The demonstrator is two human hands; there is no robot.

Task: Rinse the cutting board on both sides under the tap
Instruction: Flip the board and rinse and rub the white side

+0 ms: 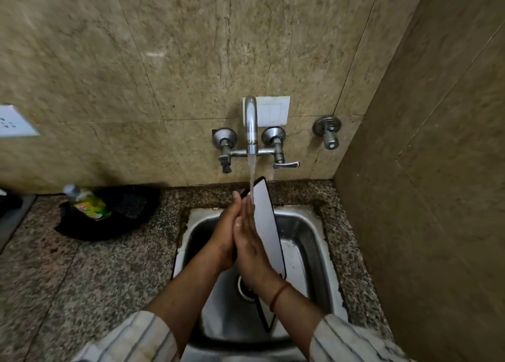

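A white cutting board [266, 225] with a black rim stands almost on edge over the steel sink [314, 241], tilted so its white face turns right. Water runs from the wall tap [251, 126] onto the board's top edge and my fingers. My left hand [226, 233] lies flat against the board's hidden left side. My right hand [250, 244] presses flat against the near face, fingers pointing up toward the stream. The two palms sandwich the board between them. The board's lower corner shows below my right wrist, which wears a red thread.
A black cloth or bag with a green dish-soap bottle [88, 204] lies on the granite counter [82, 279] at left. Two tap handles [285, 164] and a separate valve [329, 134] stick out of the tiled wall. A side wall [437, 197] closes in the right.
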